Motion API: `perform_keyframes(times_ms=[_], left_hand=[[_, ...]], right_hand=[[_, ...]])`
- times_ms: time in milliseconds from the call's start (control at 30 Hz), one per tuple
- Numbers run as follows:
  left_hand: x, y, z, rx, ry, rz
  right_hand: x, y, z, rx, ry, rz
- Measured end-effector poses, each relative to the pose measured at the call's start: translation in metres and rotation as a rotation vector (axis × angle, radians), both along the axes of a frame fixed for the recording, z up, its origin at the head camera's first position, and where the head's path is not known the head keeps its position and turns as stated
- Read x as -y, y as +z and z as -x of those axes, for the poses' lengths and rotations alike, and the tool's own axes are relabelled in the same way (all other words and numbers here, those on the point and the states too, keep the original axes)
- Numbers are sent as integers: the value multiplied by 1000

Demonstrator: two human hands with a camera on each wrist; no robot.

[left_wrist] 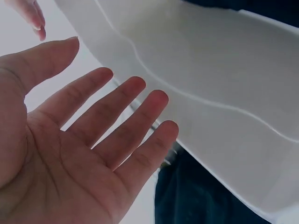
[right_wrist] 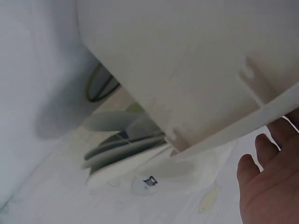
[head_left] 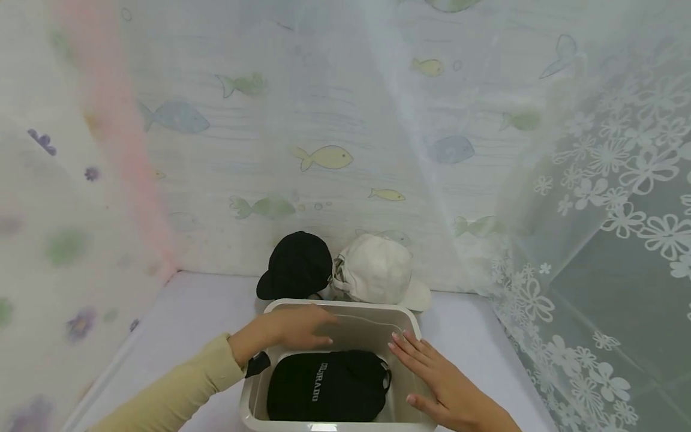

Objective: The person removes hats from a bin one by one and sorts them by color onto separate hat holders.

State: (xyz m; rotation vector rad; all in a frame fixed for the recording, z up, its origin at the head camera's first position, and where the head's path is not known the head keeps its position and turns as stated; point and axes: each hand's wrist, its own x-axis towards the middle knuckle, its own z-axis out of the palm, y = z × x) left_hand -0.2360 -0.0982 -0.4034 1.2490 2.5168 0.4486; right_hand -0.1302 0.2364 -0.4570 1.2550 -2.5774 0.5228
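My left hand (head_left: 302, 327) hovers over the far left part of a white plastic bin (head_left: 345, 307), holding nothing. In the left wrist view that hand (left_wrist: 88, 126) shows its palm, with fingers spread beside the bin's wall (left_wrist: 210, 70). On the bin's right side, my right hand (head_left: 439, 375) has its fingers extended over the rim. The right wrist view has this hand (right_wrist: 275, 177) close to the bin's edge (right_wrist: 243, 123); whether it touches is hard to tell. Inside the bin lies a black cap (head_left: 345, 387) with pale lettering.
Behind the bin, a second black cap (head_left: 297, 264) sits beside a white cap (head_left: 378, 270). The white tabletop (head_left: 216, 300) runs up to a fish-printed curtain (head_left: 324, 120). Sheer floral netting (head_left: 610, 180) hangs along the right.
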Motion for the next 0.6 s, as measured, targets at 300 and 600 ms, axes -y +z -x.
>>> perform_keyframes(times_ms=[300, 600], left_hand=[[-20, -5, -7, 38, -13, 136], [-63, -19, 5, 24, -97, 251]], right_hand=[[-4, -24, -14, -63, -63, -63], [-8, -31, -15, -55, -89, -68]])
